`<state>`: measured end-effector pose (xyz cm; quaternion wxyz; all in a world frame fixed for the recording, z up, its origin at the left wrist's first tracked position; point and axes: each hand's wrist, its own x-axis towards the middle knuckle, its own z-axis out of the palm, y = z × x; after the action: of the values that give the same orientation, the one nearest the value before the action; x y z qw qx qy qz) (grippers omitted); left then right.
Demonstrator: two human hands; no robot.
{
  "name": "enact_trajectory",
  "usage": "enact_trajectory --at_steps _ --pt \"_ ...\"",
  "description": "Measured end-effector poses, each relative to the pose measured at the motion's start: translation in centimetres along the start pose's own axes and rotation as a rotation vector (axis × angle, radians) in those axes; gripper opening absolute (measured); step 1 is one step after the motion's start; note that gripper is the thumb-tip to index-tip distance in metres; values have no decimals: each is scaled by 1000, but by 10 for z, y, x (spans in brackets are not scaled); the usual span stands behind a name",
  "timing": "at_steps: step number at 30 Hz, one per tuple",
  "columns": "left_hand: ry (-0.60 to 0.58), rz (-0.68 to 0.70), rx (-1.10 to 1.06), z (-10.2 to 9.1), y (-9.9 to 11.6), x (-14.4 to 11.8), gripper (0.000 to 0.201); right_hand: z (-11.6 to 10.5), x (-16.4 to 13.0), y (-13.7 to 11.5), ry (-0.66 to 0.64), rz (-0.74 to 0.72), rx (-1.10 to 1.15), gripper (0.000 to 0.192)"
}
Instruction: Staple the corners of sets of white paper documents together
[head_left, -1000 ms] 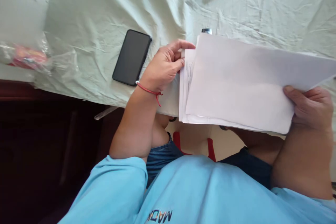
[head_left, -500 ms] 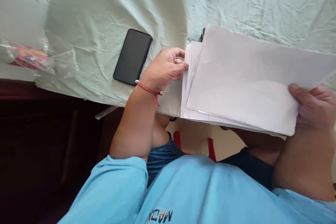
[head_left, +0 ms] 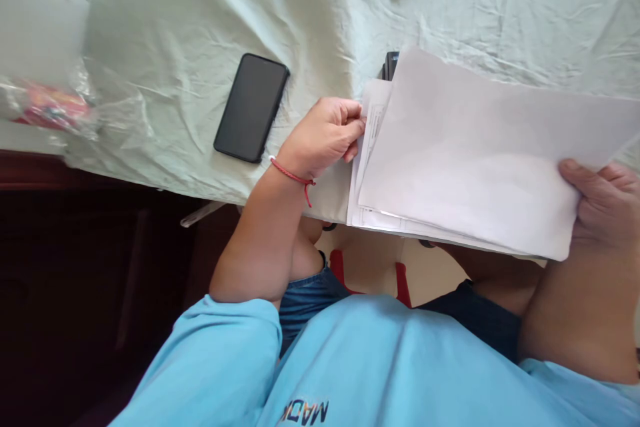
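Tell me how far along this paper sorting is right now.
Done: nothing looks set aside; no loose sheet lies on the pale green tablecloth. In hand: the right hand grips the stack of white paper sheets while the left hand pinches the printed lower sheets' edge. Left: apparently the whole stack. A black smartphone lies untouched.

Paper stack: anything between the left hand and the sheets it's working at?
Nothing visible. The left hand already has its fingertips on the left edge of the white paper stack, which the right hand holds at the other end. The black smartphone lies apart on the pale green cloth, further left.
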<state>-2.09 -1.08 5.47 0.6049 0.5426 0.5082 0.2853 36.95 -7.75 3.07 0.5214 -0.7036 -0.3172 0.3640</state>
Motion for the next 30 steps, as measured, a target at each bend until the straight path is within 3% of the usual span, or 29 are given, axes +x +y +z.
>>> enact_trajectory --at_steps 6,12,17,20,25,30 --pt "5 34 -2 2 -6 1 47 -2 3 0 50 14 14 49" --pt "116 71 -74 6 -13 6 69 0 3 0 59 0 27 48" --pt "102 187 162 4 -11 1 56 2 1 -2 61 20 12 52" --pt "152 225 238 3 -11 1 57 2 1 1 24 17 -21 56" --pt "172 243 248 1 -17 5 58 0 9 15 -27 -103 -57 62" --pt "137 178 201 0 -19 7 52 -6 21 23 71 -237 -95 46"
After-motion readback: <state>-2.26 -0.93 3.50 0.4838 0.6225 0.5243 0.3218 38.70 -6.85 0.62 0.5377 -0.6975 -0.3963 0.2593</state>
